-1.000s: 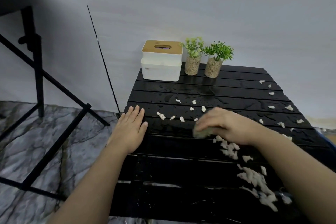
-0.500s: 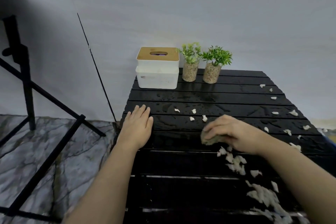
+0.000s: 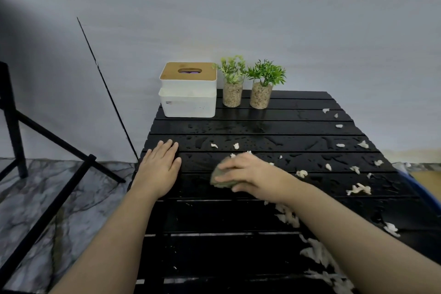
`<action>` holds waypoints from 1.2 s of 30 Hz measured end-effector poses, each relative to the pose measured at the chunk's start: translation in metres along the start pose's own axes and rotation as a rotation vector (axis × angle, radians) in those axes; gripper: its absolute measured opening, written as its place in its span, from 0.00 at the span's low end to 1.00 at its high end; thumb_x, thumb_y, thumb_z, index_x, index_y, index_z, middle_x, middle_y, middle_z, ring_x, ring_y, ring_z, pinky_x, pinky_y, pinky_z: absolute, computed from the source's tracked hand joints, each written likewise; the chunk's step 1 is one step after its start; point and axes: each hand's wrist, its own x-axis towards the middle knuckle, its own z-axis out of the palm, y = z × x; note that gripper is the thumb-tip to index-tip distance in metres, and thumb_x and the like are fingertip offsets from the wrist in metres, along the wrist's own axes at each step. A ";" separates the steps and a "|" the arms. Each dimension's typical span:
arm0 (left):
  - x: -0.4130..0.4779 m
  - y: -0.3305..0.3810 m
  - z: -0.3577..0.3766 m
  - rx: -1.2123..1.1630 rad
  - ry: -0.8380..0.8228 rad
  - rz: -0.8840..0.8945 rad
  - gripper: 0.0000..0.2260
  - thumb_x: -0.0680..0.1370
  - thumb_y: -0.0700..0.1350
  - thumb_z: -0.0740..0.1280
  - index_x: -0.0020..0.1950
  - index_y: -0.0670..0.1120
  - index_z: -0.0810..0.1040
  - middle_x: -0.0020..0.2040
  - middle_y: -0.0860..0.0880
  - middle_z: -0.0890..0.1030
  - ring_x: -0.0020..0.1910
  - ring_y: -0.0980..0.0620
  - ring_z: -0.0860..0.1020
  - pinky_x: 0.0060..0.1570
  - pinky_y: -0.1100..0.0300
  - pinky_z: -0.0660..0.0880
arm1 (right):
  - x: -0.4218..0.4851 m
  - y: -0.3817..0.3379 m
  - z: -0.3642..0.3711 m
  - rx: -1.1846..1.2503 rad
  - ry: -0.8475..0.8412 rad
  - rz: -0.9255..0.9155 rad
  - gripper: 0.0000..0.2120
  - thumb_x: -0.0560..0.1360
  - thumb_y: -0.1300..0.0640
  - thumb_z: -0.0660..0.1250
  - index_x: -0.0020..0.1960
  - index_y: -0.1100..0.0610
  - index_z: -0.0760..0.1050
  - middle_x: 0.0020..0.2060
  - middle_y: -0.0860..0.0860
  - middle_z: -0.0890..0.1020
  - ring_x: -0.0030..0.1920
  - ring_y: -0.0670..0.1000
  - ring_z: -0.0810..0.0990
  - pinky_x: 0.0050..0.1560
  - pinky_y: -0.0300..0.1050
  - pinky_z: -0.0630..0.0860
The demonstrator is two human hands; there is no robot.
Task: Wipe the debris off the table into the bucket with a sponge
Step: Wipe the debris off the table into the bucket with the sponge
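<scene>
Your right hand (image 3: 250, 178) is closed over a greenish, soft-edged sponge (image 3: 222, 180), fingers curled across its top and pressing it onto the table (image 3: 238, 258). The sponge sits near the table's middle, just beside your left hand (image 3: 158, 169), which lies flat with fingers extended and together, palm down on the left edge, holding nothing.

The table is black, built of long parallel slats with narrow gaps, and its surface is wet and glossy with beaded droplets. Pale, irregular debris (image 3: 358, 188) lies scattered across the right half and piled along the near right, partly under your right forearm. A blue edge at the far right may be the bucket (image 3: 424, 194); you cannot tell for certain.

At the back stand a white rectangular tissue box (image 3: 187, 95) with a wooden lid and two small plants (image 3: 260, 89) in gravel-filled cylinders.

Compared with half a second ago, the sponge has shifted left, toward your left hand.
</scene>
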 end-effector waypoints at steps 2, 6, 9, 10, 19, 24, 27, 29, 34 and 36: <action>0.004 0.006 0.000 -0.031 0.005 -0.042 0.23 0.81 0.52 0.47 0.76 0.49 0.53 0.77 0.51 0.52 0.76 0.53 0.46 0.74 0.53 0.40 | -0.026 0.010 -0.019 0.103 0.005 0.089 0.14 0.73 0.59 0.67 0.58 0.52 0.78 0.59 0.49 0.78 0.59 0.50 0.72 0.63 0.46 0.66; 0.010 0.034 0.008 -0.124 0.042 -0.035 0.23 0.81 0.51 0.45 0.75 0.48 0.52 0.77 0.52 0.52 0.76 0.53 0.45 0.74 0.52 0.38 | 0.008 0.021 -0.045 0.153 0.252 0.187 0.15 0.74 0.62 0.67 0.59 0.53 0.78 0.59 0.50 0.79 0.61 0.48 0.72 0.65 0.36 0.61; 0.010 0.038 0.014 -0.047 0.041 -0.032 0.23 0.81 0.51 0.44 0.76 0.48 0.51 0.78 0.52 0.50 0.76 0.53 0.44 0.74 0.53 0.40 | 0.065 0.022 -0.031 0.110 0.254 0.213 0.16 0.73 0.66 0.67 0.60 0.59 0.77 0.59 0.57 0.78 0.61 0.53 0.71 0.60 0.23 0.55; 0.010 0.036 0.016 -0.014 0.040 -0.031 0.23 0.81 0.51 0.44 0.76 0.48 0.50 0.78 0.52 0.49 0.76 0.53 0.44 0.74 0.53 0.41 | 0.078 0.025 -0.017 0.109 0.194 0.211 0.16 0.73 0.66 0.67 0.60 0.59 0.77 0.60 0.57 0.77 0.61 0.55 0.71 0.64 0.29 0.57; 0.009 0.034 0.016 0.053 0.012 -0.015 0.22 0.82 0.49 0.44 0.76 0.48 0.47 0.78 0.51 0.46 0.76 0.53 0.42 0.74 0.53 0.41 | 0.006 0.050 -0.040 0.050 -0.128 0.099 0.17 0.71 0.64 0.70 0.59 0.54 0.77 0.62 0.49 0.76 0.60 0.44 0.67 0.64 0.37 0.57; 0.009 0.037 0.018 0.073 0.015 -0.022 0.23 0.81 0.50 0.43 0.76 0.47 0.46 0.78 0.51 0.45 0.76 0.52 0.42 0.74 0.53 0.40 | -0.038 0.050 -0.083 0.163 -0.230 0.289 0.17 0.72 0.65 0.69 0.59 0.51 0.78 0.59 0.44 0.77 0.59 0.43 0.71 0.63 0.40 0.66; 0.009 0.037 0.016 0.078 0.004 -0.028 0.23 0.81 0.50 0.43 0.76 0.48 0.46 0.78 0.51 0.45 0.76 0.53 0.41 0.74 0.53 0.40 | -0.002 0.045 -0.076 0.167 0.026 0.291 0.19 0.73 0.65 0.68 0.61 0.51 0.76 0.61 0.48 0.76 0.59 0.43 0.70 0.62 0.36 0.63; 0.009 0.036 0.016 0.078 -0.004 -0.028 0.23 0.81 0.50 0.43 0.76 0.48 0.46 0.78 0.51 0.45 0.76 0.53 0.42 0.74 0.53 0.40 | 0.026 0.047 -0.057 0.150 0.101 0.307 0.19 0.74 0.66 0.66 0.63 0.53 0.75 0.63 0.50 0.75 0.61 0.45 0.70 0.63 0.37 0.61; 0.011 0.034 0.017 0.069 0.000 -0.032 0.23 0.81 0.50 0.44 0.76 0.48 0.47 0.78 0.52 0.46 0.76 0.54 0.42 0.75 0.53 0.40 | 0.023 0.065 -0.026 0.014 0.045 0.286 0.19 0.74 0.67 0.65 0.64 0.55 0.74 0.66 0.54 0.73 0.65 0.55 0.67 0.68 0.47 0.59; 0.011 0.035 0.016 0.060 0.006 -0.035 0.23 0.81 0.50 0.45 0.76 0.48 0.48 0.78 0.52 0.47 0.76 0.53 0.43 0.75 0.53 0.41 | -0.015 0.067 -0.032 -0.005 0.015 0.232 0.19 0.73 0.68 0.67 0.62 0.55 0.75 0.64 0.55 0.74 0.64 0.56 0.69 0.67 0.52 0.64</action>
